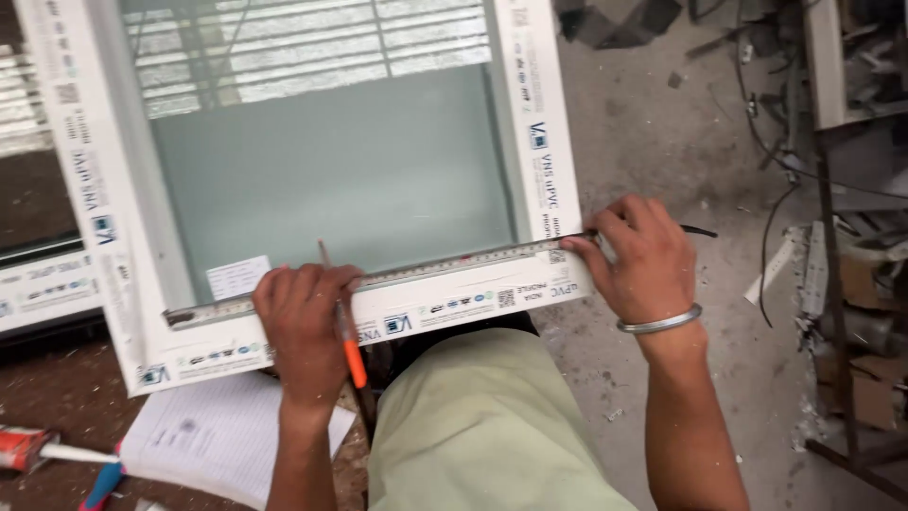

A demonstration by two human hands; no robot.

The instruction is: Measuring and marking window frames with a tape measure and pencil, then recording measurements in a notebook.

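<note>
Two hands press a metal ruler [378,279] on the white window frame [454,303] — left hand [303,322] grips a pencil [345,326], right hand [638,260] pinches the ruler's end.

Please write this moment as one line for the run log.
left hand: holds pencil, presses steel ruler | right hand: pins ruler end | ruler: along white window frame

We see a white window frame [473,303] with blue markings around pale grey-green glass [331,180], a silver steel ruler [445,270] along it, an orange-and-black pencil [350,355], a silver bangle [659,324], pale green trousers [482,426], a white lined notebook [208,440] at lower left, and a grey floor [662,123].
</note>
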